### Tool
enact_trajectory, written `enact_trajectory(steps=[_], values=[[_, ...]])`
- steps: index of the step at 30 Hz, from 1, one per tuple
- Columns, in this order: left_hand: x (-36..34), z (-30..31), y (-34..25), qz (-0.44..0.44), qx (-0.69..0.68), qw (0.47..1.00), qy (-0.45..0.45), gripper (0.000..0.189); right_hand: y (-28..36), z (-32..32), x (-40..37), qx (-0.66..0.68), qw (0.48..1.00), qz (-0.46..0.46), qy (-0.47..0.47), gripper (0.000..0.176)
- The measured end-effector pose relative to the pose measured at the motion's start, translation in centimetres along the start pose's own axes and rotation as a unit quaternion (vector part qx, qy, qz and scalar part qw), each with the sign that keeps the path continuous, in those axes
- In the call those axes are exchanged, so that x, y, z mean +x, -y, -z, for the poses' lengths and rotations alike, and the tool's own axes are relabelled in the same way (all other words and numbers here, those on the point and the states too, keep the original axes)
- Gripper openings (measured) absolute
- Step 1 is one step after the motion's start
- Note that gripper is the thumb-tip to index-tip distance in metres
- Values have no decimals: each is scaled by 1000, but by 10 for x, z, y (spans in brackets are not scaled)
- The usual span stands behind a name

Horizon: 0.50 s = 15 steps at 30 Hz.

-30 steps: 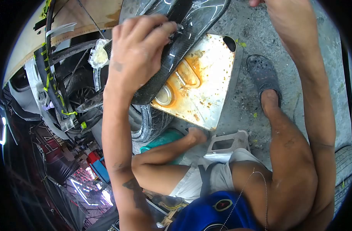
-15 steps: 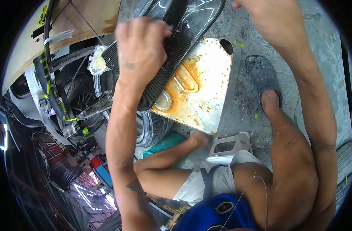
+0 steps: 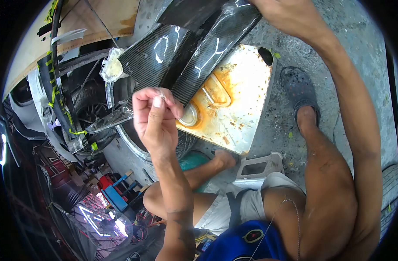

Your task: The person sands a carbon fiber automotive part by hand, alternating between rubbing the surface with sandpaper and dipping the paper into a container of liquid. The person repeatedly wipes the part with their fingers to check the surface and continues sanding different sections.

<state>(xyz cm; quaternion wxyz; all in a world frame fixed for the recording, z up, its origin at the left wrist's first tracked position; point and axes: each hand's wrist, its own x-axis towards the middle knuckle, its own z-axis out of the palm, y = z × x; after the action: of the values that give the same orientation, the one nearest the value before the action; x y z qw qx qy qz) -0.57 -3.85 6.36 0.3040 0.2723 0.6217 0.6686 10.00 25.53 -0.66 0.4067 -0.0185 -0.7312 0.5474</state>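
Note:
A glossy black carbon-fibre part lies at a slant over the rusty metal can and the wheel beside it. My left hand is raised in front of the part's lower end, fingers curled and thumb against the fingertips. A small whitish bit shows at those fingertips, too small to name. At the top of the view, my right hand is at the far end of the part. Its fingertips are cut off by the frame edge or hidden behind the hand.
Left of the part are a whitish lump, a tyre and a taped car body frame. A grey plastic stool stands near my legs. A teal object lies behind my leg, and a tyre is at the right edge.
My left hand has moved down off the part's surface and turned, with its fingers pinched. My right hand has moved slightly left. The black part has shifted and shows more of its glossy face.

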Motion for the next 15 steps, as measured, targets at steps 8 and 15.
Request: enact_trajectory(steps=[8, 15], values=[[-13, 7, 14, 41, -26, 998, -26, 15, 3, -7, -3, -95, 990, 82, -69, 25], [-5, -13, 17, 57, 102, 987, -107, 18, -8, -12, -8, -133, 986, 52, -87, 25]])
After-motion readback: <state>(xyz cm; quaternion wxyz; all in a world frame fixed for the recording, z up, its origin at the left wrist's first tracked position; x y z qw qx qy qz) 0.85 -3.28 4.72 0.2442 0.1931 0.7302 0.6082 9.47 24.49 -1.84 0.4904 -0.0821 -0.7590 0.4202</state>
